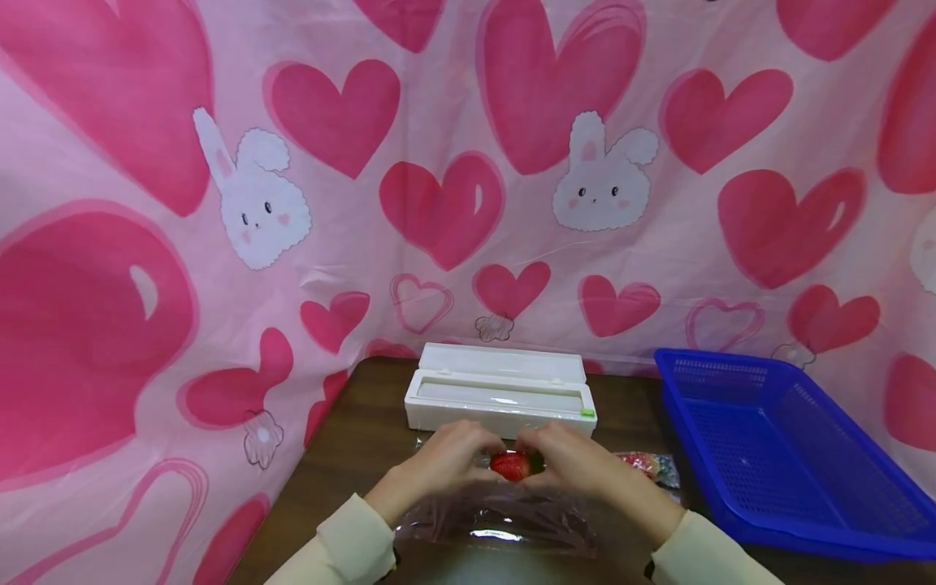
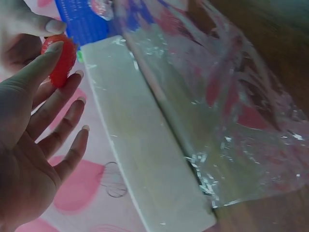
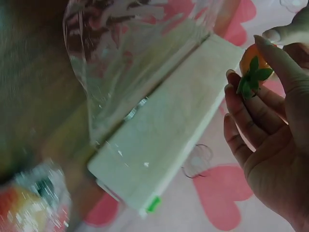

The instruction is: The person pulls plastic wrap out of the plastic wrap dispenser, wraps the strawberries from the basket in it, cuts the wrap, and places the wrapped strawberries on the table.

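A red strawberry (image 1: pixel 509 465) with green leaves (image 3: pixel 253 79) is held between my two hands, over a sheet of clear cling film (image 1: pixel 504 520). My left hand (image 1: pixel 455 459) pinches it between thumb and fingers from the left; in the left wrist view the other fingers fan out. From the other side my right hand (image 1: pixel 566 461) grips the same strawberry with thumb and fingertips, close to the leaves. Right behind the hands stands a white cling film box (image 1: pixel 501 406) with its lid (image 1: pixel 503 361) raised.
A blue plastic basket (image 1: pixel 768 455) stands on the right of the brown table (image 1: pixel 329 479). Between it and my right forearm lies a film-wrapped bundle (image 1: pixel 647 465), red and dark in colour. A pink cloth (image 1: pixel 439 106) with hearts and rabbits hangs behind the table.
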Demonstrator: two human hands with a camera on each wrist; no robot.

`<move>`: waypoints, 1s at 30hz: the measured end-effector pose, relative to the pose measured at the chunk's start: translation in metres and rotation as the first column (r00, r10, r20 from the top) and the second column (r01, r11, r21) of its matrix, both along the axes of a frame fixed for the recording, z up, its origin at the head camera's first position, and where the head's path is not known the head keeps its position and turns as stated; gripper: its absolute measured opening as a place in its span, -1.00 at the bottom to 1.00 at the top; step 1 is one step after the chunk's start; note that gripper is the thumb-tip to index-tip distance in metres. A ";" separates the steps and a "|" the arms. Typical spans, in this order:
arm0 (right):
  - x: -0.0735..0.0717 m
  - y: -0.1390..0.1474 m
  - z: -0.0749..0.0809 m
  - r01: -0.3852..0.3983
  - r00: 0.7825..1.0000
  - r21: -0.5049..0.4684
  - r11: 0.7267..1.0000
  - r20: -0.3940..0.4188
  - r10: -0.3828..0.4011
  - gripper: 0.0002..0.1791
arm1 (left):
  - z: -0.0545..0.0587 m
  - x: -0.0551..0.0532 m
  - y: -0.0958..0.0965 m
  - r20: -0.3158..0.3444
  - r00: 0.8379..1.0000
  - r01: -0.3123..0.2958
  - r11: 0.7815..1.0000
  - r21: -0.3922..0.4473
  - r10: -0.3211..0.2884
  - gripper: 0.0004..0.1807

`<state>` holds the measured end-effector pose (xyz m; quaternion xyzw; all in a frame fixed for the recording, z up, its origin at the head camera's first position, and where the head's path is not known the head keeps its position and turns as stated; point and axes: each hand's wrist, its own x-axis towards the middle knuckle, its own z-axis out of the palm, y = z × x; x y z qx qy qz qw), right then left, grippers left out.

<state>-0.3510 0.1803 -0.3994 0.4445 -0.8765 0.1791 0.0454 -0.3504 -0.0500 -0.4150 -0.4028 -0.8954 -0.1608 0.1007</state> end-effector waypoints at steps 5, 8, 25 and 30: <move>-0.013 -0.004 -0.017 -0.003 1.000 -0.041 0.999 0.026 0.004 -0.74 | -0.009 -0.010 -0.003 0.057 0.998 -0.030 0.999 -0.011 0.031 -0.79; -0.019 -0.008 -0.029 0.031 0.999 -0.030 0.999 0.006 -0.031 -0.73 | -0.017 -0.016 -0.002 0.086 0.995 -0.055 0.998 -0.040 0.058 -0.80; -0.030 -0.019 -0.058 0.163 0.984 0.080 0.983 0.064 -0.168 -0.60 | -0.043 -0.030 0.003 0.151 0.976 -0.132 0.980 -0.149 0.155 -0.74; -0.028 -0.018 -0.056 0.173 0.980 0.083 0.981 0.080 -0.180 -0.53 | -0.044 -0.029 0.000 0.185 0.969 -0.142 0.981 -0.133 0.165 -0.67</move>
